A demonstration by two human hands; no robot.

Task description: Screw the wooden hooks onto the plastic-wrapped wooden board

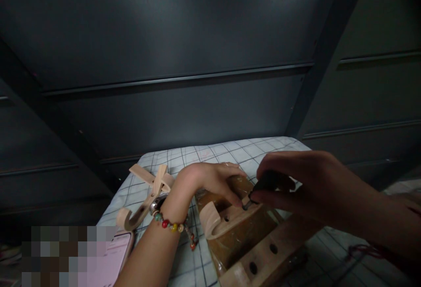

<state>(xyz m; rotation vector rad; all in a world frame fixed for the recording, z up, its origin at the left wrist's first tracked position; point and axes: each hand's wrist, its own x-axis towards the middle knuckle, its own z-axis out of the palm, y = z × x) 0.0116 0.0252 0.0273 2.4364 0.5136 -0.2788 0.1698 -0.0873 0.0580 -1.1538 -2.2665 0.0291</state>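
Note:
A pale wooden hook piece [226, 217] with a curled end and a dark hole lies on a brown, clear-taped block [253, 232]. My left hand [213, 182] is bent over the block and steadies the hook piece, its thumb near the tool tip. My right hand [305, 186] grips a short black-handled screwdriver [268, 181], its metal shaft slanting down onto the wood beside my left thumb. In front of the hook piece, a wooden bar [263, 256] with two dark holes lies along the near side of the block.
More wooden hook pieces [154, 188] lie crossed to the left of my left wrist. A phone [112, 258] with a lit screen is at lower left, partly blurred out. White checked cloth [177, 157] covers the surface, and a dark panelled wall [184, 111] rises behind it.

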